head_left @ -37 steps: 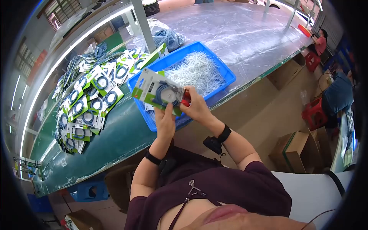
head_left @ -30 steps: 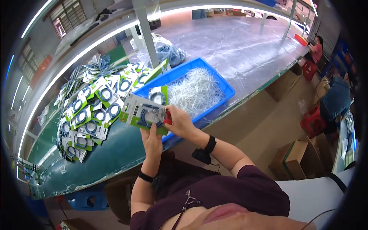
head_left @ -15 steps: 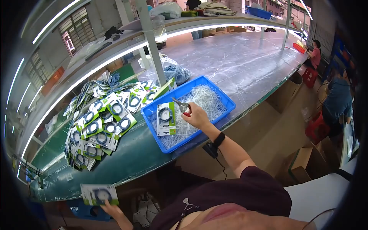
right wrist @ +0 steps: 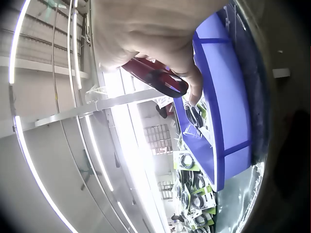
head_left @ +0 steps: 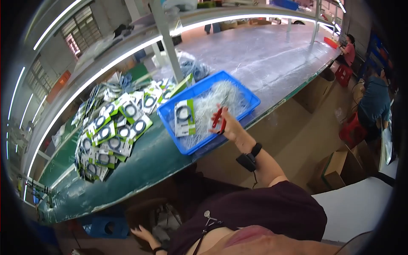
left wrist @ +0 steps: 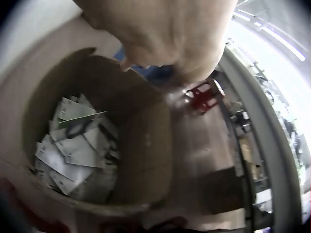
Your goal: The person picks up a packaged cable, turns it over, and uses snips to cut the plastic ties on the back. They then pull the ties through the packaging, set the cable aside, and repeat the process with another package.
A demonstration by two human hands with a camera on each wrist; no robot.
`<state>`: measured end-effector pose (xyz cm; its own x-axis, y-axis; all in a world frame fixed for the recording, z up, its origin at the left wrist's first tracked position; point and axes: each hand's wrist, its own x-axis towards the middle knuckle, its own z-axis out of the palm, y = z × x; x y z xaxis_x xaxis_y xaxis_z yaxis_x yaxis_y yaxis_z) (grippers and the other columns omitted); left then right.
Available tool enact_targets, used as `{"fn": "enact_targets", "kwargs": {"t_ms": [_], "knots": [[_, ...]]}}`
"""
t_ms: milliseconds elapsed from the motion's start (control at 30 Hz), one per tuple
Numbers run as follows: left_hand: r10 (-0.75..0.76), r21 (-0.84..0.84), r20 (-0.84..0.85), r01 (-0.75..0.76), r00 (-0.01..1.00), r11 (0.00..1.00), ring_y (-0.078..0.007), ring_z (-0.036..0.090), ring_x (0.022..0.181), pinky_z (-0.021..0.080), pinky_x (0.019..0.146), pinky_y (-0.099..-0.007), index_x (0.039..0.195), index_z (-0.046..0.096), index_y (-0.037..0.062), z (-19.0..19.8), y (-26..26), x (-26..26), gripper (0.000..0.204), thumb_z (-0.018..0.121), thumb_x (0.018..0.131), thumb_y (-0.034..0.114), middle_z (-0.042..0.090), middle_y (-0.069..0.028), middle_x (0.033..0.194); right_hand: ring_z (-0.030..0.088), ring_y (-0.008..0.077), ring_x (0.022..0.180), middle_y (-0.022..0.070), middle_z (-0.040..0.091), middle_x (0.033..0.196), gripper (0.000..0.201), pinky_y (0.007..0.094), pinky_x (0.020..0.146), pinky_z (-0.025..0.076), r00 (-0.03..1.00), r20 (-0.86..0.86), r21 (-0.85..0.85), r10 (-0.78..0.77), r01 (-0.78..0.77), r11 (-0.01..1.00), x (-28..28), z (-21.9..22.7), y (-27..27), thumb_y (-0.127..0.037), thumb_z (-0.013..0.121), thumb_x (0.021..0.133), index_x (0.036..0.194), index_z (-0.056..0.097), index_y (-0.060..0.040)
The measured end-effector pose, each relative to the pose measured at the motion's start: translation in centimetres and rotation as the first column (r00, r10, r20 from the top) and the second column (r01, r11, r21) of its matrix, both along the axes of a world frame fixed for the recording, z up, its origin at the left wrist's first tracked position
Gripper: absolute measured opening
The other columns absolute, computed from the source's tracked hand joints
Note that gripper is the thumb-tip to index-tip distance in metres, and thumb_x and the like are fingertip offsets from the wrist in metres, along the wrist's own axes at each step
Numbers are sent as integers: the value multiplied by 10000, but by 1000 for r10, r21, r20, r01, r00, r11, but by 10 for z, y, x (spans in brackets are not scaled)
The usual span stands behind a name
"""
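Observation:
My left hand (head_left: 144, 234) is low beside the table, empty, above a cardboard box (left wrist: 146, 179) on the floor. Inside that box lie several white cards (left wrist: 73, 155), seen in the left wrist view. My right hand (head_left: 233, 128) holds red-handled pliers (head_left: 219, 120) over the near right side of a blue tray (head_left: 187, 149). Their red handles (right wrist: 155, 77) sit across the palm in the right wrist view. A carded coiled cable (head_left: 184, 127) lies in the tray on a heap of thin clear strips (head_left: 227, 91).
Left of the tray, many carded cables (head_left: 114, 143) are piled on the green table (head_left: 140, 165). A metal post (head_left: 170, 55) rises behind the tray, near a bag of blue cables (head_left: 193, 68). Cardboard boxes (head_left: 340, 168) stand right; other people sit farther off.
Both hands held a carded cable over the tray; then my left hand carried it down left, and now that hand is empty. My right hand has turned the pliers over, handles now uppermost.

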<state>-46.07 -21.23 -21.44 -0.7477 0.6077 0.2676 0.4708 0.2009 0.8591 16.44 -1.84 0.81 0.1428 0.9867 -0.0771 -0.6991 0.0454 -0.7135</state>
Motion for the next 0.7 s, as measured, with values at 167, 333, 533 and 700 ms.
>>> {"fn": "enact_targets", "kwargs": {"t_ms": [167, 333, 533, 700], "knots": [[-470, 132, -29, 470, 882, 873, -227, 578, 1114, 463, 974, -337, 1291, 481, -41, 145, 89, 105, 339, 501, 987, 107, 566, -175, 1244, 551, 188, 1001, 22, 531, 1106, 699, 515, 846, 517, 999, 45, 66, -7, 4, 998, 10, -1, -25, -631, 432, 908, 1437, 382, -176], [-806, 131, -38, 802, 591, 583, -199, 640, 1025, 494, 914, -305, 1189, 574, -44, 227, 183, 237, 253, 520, 969, 67, 657, -150, 1092, 578, 161, 876, 43, 579, 996, 688, 360, 722, 522, 974, 25, 81, 224, -225, 971, 16, 2, -55, -627, 355, 949, 1350, 448, -77], [-740, -67, -603, 906, 298, 419, -338, 607, 1068, 494, 879, -390, 1279, 508, 9, 240, 293, 369, 433, 605, 917, 227, 616, -230, 1129, 582, 154, 809, 51, 596, 908, 648, 320, 670, 504, 991, 90, 55, 102, -107, 993, 24, 5, -80, -591, 330, 978, 1278, 495, -42], [-883, -538, -423, 728, 202, 424, -427, 565, 1092, 473, 899, -472, 1447, 311, 112, 224, 329, 441, 829, 660, 813, 515, 540, -255, 1231, 595, 141, 816, 50, 611, 921, 596, 302, 700, 500, 992, 87, 78, 93, -99, 992, 39, -5, -100, -540, 367, 989, 1253, 511, -26]]}}
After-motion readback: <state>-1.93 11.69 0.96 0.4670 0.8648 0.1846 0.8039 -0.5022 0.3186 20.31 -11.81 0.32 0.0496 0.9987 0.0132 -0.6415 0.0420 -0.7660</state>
